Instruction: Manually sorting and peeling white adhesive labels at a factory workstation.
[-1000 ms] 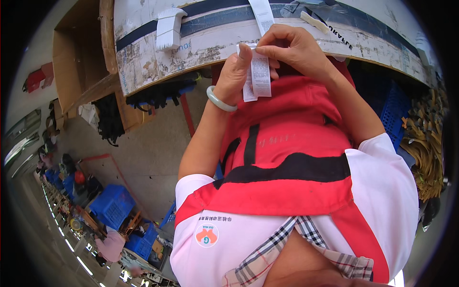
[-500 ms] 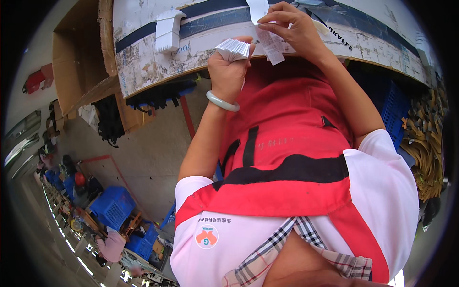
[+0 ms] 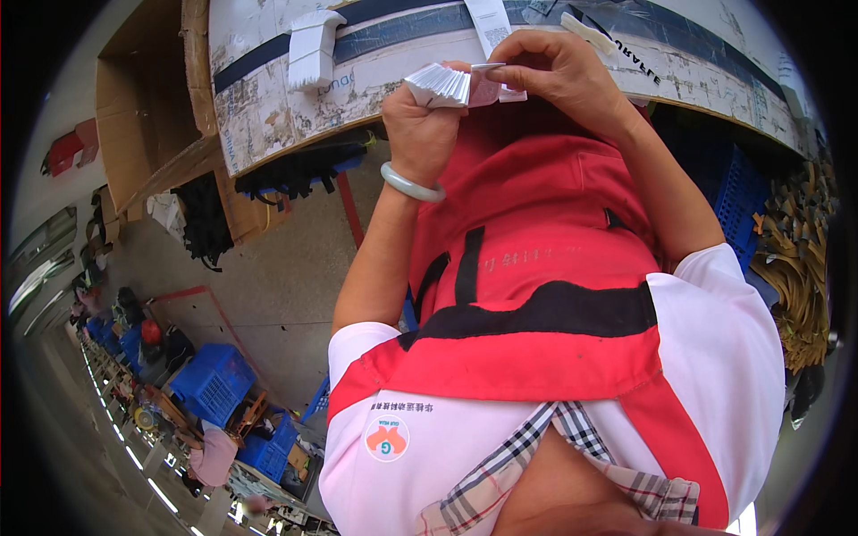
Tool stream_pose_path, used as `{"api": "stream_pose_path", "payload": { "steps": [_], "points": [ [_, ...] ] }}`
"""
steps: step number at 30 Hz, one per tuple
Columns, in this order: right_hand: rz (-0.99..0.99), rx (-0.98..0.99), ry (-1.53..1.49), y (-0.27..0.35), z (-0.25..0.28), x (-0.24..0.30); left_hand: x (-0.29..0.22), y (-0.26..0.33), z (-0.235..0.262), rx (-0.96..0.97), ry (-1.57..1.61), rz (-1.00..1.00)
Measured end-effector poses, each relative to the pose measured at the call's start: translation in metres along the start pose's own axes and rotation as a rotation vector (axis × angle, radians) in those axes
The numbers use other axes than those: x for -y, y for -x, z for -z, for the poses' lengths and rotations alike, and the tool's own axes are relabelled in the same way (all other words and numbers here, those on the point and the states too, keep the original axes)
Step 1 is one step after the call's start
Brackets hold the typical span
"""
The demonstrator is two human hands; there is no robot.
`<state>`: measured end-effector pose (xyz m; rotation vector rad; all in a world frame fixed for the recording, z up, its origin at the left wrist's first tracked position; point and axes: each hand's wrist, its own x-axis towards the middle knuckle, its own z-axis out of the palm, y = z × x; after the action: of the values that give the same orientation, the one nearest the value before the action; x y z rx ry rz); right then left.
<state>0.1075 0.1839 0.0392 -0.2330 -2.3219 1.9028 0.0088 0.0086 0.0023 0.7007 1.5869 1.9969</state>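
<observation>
My left hand (image 3: 424, 125) is closed round a fanned stack of small folded white labels (image 3: 438, 86), held over the near edge of the table. Just to its right, the thumb and fingers of my right hand (image 3: 563, 76) pinch the edge of a thin white label (image 3: 488, 82) beside the stack. Behind that hand a printed white label strip (image 3: 489, 25) lies on the table, its lower end partly hidden by my fingers. A banded bundle of white labels (image 3: 313, 54) rests on the table to the left.
Worn cardboard with dark tape covers the table (image 3: 268, 125). An open cardboard box (image 3: 152, 107) stands at the left. Under the right side is a blue crate (image 3: 740, 210), with a pile of brown strips (image 3: 791, 295) beside it. A person in pink (image 3: 214, 457) is far off at lower left.
My right hand has come down and toward me from the label strip, bringing a label against the stack. My left hand has barely moved.
</observation>
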Motion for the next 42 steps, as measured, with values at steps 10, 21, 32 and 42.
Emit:
{"api": "stream_pose_path", "payload": {
  "steps": [10, 21, 32, 42],
  "points": [
    [-0.290, 0.335, -0.320, 0.004, 0.006, 0.033, -0.012, -0.002, 0.006, 0.162, 0.448, 0.511],
    [0.094, -0.171, 0.410, -0.033, 0.013, -0.029, 0.000, -0.002, 0.007, 0.296, 0.448, 0.590],
    [0.170, -0.303, 0.429, -0.032, 0.012, -0.023, -0.014, -0.010, 0.008, 0.237, 0.610, 0.488],
    [0.219, -0.077, 0.232, -0.006, -0.004, 0.010, -0.017, -0.008, -0.003, 0.010, 0.066, 0.006]
  ]
}}
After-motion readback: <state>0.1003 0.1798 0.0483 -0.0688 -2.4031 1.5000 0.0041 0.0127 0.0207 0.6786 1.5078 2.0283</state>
